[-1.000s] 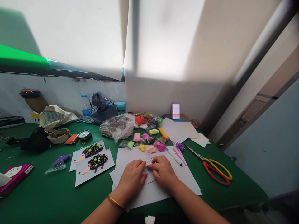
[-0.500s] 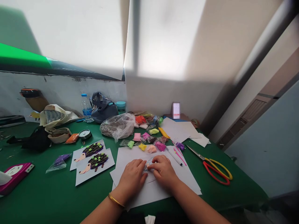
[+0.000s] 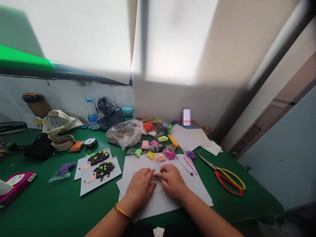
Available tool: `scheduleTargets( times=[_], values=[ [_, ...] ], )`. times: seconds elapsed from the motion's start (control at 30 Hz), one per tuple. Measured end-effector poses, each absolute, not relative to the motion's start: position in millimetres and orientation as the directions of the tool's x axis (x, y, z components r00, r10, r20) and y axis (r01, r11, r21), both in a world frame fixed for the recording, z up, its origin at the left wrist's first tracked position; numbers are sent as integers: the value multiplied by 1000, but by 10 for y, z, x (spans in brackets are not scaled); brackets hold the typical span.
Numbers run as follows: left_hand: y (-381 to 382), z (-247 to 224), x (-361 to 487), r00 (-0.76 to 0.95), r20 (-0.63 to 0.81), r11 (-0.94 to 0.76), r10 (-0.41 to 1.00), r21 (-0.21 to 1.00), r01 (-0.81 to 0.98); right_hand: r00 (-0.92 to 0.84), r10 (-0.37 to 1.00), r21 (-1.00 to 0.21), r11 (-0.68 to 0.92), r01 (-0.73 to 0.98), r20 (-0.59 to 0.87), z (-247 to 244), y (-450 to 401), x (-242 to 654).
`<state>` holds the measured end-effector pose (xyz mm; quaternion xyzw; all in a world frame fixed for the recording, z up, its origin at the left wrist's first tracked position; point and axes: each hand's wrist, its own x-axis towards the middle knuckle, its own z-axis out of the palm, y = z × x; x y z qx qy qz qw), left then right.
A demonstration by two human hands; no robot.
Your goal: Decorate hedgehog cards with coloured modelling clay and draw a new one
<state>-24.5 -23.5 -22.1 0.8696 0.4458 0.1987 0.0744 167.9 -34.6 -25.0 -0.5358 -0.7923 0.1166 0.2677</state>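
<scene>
Green tabletop (image 3: 232, 210) shows between the right edge of the paper sheets (image 3: 197, 194) and one pair of scissors (image 3: 215, 168), and leftward beside two hedgehog cards (image 3: 105, 170). Between half-curled left hand (image 3: 140, 184) and bent-fingered right hand (image 3: 172, 179) lies one partly covered drawing (image 3: 157, 171); whether either grips anything, I cannot tell
</scene>
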Motion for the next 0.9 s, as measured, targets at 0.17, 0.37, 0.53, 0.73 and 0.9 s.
scheduleTargets(
  times=[0.17,0.37,0.53,0.73,0.9],
  values=[
    [-238,-232,-248,522,286,-592,804,307,745,-321,902,-466,425,776,289,-237,-353,1675],
    [-244,-186,-237,529,266,-591,806,312,744,-297,911,-476,404,781,285,-228,-349,1674],
    [-253,-169,-232,528,256,-586,810,310,749,-316,909,-454,412,790,273,-228,-352,1663],
    [-245,-198,-237,526,279,-594,803,302,746,-295,901,-465,420,779,319,-262,-349,1689],
    [-237,-221,-244,520,290,-593,804,314,742,-263,910,-476,395,786,322,-288,-333,1689]
  ],
)
